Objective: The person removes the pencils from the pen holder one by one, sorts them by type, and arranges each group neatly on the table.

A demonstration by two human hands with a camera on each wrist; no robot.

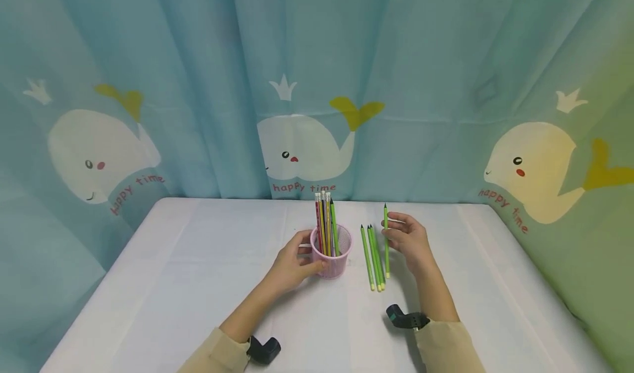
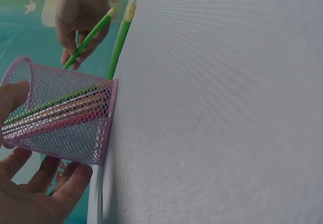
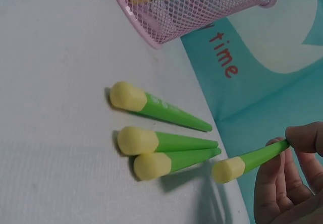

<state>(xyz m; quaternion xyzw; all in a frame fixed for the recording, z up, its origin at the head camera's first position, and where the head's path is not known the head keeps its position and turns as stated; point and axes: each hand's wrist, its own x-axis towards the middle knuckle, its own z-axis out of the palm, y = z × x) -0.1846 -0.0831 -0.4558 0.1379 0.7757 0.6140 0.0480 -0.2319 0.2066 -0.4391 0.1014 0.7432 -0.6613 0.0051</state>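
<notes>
A pink mesh pencil cup (image 1: 332,267) stands upright on the table, holding several pencils (image 1: 324,224), one of them green. My left hand (image 1: 292,263) grips the cup from its left side, thumb at the front; the left wrist view shows the thumb and fingers around the mesh (image 2: 65,88). With its thumb and fingertips my right hand (image 1: 408,240) pinches a green pencil (image 1: 387,252), point upward, raised off the table. In the right wrist view, the yellow end of this pencil (image 3: 252,161) hangs above the surface. Three green pencils (image 1: 372,260) lie between the cup and my right hand.
The table (image 1: 198,285) has a white cover. A light blue curtain (image 1: 421,87) with printed whales hangs along its back edge. Black wrist cameras (image 1: 264,351) are strapped to both wrists.
</notes>
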